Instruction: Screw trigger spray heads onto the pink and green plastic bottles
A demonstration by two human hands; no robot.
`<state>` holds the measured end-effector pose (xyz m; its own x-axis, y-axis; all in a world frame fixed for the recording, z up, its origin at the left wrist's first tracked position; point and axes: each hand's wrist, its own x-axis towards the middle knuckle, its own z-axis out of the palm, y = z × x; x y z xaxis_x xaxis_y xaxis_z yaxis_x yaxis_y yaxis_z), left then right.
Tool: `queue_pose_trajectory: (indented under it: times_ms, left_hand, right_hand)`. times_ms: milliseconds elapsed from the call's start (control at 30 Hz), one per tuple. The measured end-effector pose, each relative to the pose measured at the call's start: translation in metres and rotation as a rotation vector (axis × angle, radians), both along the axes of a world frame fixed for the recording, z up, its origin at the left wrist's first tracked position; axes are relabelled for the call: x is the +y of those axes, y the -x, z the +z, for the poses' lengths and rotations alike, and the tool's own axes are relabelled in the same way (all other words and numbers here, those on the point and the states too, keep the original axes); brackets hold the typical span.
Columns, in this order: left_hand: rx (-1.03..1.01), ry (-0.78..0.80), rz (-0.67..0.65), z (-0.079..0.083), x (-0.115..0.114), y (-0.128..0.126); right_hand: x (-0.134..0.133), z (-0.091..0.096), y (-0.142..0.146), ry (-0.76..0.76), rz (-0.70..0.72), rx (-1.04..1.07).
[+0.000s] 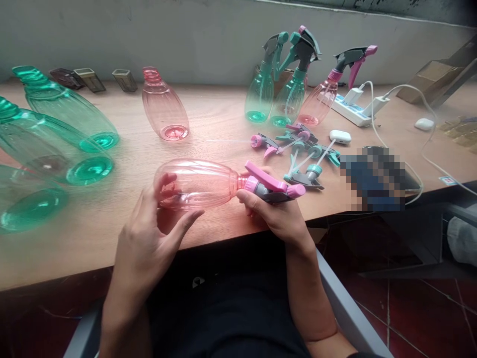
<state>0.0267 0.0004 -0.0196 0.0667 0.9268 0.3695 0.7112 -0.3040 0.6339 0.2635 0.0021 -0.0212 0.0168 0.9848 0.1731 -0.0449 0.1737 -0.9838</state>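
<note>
A clear pink bottle [201,184] lies sideways above the table's front edge, its neck pointing right. At its neck is a pink and grey trigger sprayer head [268,188]. The collar meets the bottle mouth, but how far it is screwed on cannot be told. My left hand [143,238] cups the bottle's base, with fingers curled round the far side and the thumb held a little off the near side. My right hand [279,214] grips the sprayer head from below at the collar, its thumb against the neck; the other fingers are mostly hidden.
Loose sprayer heads [315,171] lie in a pile to the right. Behind them stand bottles with sprayers [292,99], near a power strip [352,112] with white cables. Open green bottles [70,109] stand left, an open pink bottle [164,107] at the back. A blurred-out object [376,179] lies right.
</note>
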Motion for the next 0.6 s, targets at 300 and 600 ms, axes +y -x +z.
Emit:
queue_pose_trajectory:
  times_ms: [300, 600]
  left_hand:
    - [-0.016, -0.010, -0.001, -0.0026, 0.0022, -0.0009]
    - [0.012, -0.063, -0.003, -0.0048, 0.0029, -0.0008]
  right_hand:
    - [-0.0007, 0.0000, 0.0004, 0.003, -0.014, -0.010]
    - [-0.0006, 0.0003, 0.0005, -0.029, -0.023, -0.007]
